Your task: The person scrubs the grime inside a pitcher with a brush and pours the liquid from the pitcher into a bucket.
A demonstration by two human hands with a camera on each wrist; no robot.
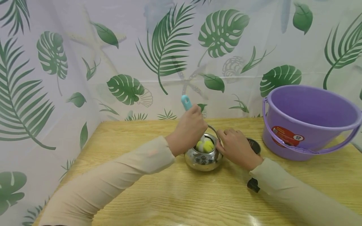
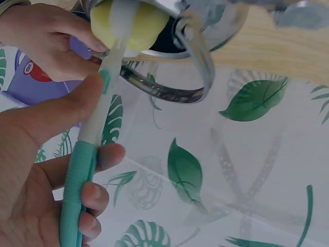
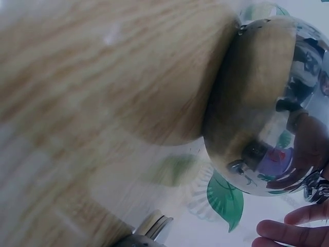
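Note:
A round, shiny steel pot (image 1: 204, 161) with a hoop handle (image 1: 212, 128) stands on the table. My left hand (image 1: 190, 130) holds a sponge brush by its teal handle (image 2: 77, 190), fingers and thumb wrapped around it. The brush's yellow sponge head (image 1: 207, 146) is inside the pot's mouth. At the pot's right side, my right hand (image 1: 236, 147) grips the rim near the base of the hoop handle. The right wrist view catches the pot's mirrored side (image 3: 257, 103) and a few right fingertips (image 3: 288, 231).
A large purple bucket (image 1: 314, 122) stands at the right with its handle lowered. A black perforated round piece (image 1: 254, 146) lies behind my right wrist, and a black object (image 1: 253, 185) shows beside the right sleeve. A leaf-print sheet (image 1: 175, 69) hangs behind the wooden table (image 1: 158, 201).

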